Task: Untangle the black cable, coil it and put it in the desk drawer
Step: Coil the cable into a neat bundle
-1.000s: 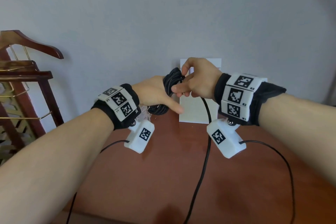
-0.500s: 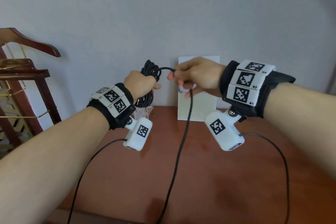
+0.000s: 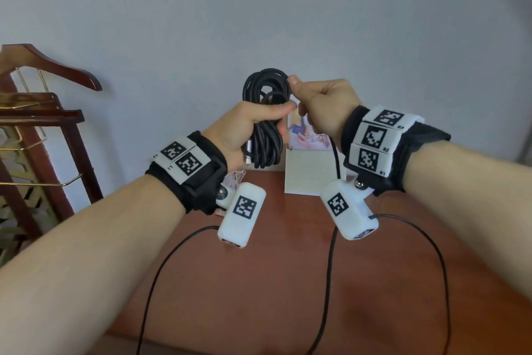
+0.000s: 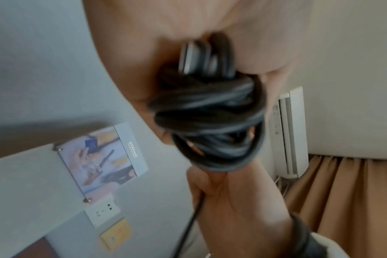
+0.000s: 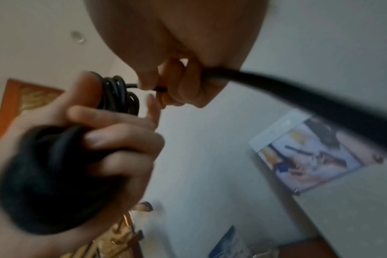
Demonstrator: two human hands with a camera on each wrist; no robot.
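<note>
Winding on, the right hand (image 3: 322, 112) has swung back across from half a second ago and now pinches the free strand against the top of the black cable (image 3: 266, 118) bundle, laying one more loop onto it. A second ago both hands met low beside the white card stand (image 3: 311, 173); now the bundle is held higher, above the stand's top edge, and shows as a longer, fuller hank. That points to the coiling step being well along but not finished: a loose run of cable still drops from the right hand, past the stand and down over the desk (image 3: 288, 297) out of the bottom of the view. No drawer is in sight.

The left hand (image 3: 244, 130) is wrapped around the hank's middle, thumb across the front, fingers curled behind. The cable is round, smooth and matte, its loops long and narrow and somewhat uneven. A pale metallic piece at the hank's lower end, by the left palm, is probably a plug, though the left wrist view is too blurred to be sure. The desk is reddish-brown wood with a dull sheen.
</note>
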